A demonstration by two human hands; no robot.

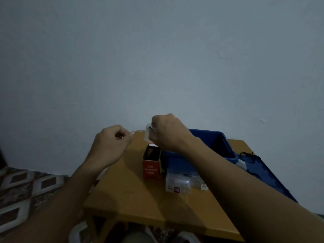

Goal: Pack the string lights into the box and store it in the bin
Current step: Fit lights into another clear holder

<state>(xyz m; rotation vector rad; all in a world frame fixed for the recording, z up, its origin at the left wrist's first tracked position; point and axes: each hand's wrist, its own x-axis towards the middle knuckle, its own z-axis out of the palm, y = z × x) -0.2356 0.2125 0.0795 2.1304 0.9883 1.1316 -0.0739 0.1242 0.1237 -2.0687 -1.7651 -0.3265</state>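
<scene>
A thin pale string of lights point(138, 131) stretches between my two hands above the table. My left hand point(112, 142) pinches one end of it. My right hand point(166, 132) grips the bundled white part of the lights point(147, 135) with a small black piece. Below them a red box point(152, 163) marked "LED Decorative Lights" stands upright with its top open. The blue bin point(206, 146) sits right behind it, partly hidden by my right forearm.
A wooden table point(133, 195) carries everything. Clear plastic packets point(180, 183) lie in front of the bin. The blue bin lid point(268, 174) lies at the right with a dark cord point(246, 154) on it. A patterned mat point(26, 190) covers the floor at left.
</scene>
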